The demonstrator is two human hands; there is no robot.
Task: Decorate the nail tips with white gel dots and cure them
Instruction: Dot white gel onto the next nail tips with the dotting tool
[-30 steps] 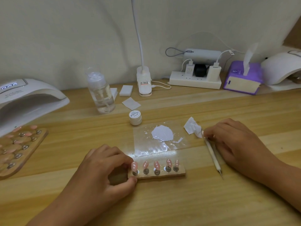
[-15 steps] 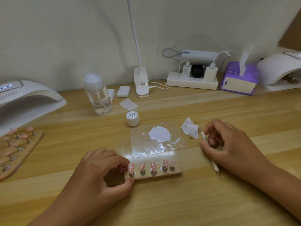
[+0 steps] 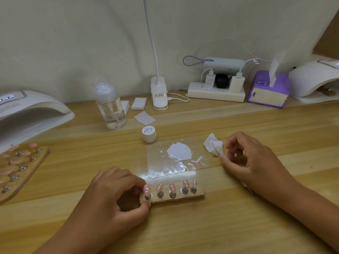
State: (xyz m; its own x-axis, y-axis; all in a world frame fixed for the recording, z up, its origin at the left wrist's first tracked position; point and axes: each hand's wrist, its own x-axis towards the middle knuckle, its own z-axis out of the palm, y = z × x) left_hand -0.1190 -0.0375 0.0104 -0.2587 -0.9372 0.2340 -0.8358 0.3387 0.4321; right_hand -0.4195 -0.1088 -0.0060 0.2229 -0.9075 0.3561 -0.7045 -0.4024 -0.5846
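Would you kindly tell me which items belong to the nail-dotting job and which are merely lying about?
In use: dotted nail tips on wooden holder, gripped by left hand; dotting tool, held by right hand against wipe; white gel on clear palette; gel pot; curing lamp.
Lying about: clear bottle; power strip; tissue box; clip lamp; larger tip board.

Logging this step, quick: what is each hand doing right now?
Left hand: holding the nail holder.
Right hand: holding the dotting tool, tip on the wipe.

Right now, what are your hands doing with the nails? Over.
Left hand pinches nail holder, five tips dotted. Right hand holds dotting tool, end in wipe. Other nail board sits before left lamp.
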